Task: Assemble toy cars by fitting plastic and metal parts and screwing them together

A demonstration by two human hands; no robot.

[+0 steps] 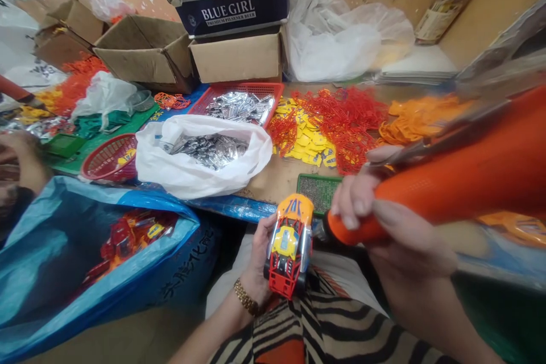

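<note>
My left hand point(259, 259) is closed around a toy car point(287, 244) with an orange hood, a yellow roof piece and a red cage-like frame. The car is held over my lap with its top facing me. In my right hand point(384, 222) is an orange electric screwdriver point(452, 165), its fingers wrapped round the body near the dark front end. That end points left, just right of the car and apart from it. Behind the two hands lies a green tray point(303, 186) of small screws.
On the bench are a white bag point(156, 168) of silvery parts, a red basket point(278, 103), red frames point(354, 119), yellow pieces point(305, 139) and orange pieces point(422, 116). A blue sack point(179, 261) with toy cars stands left. Another person's arm point(28, 165) shows at far left.
</note>
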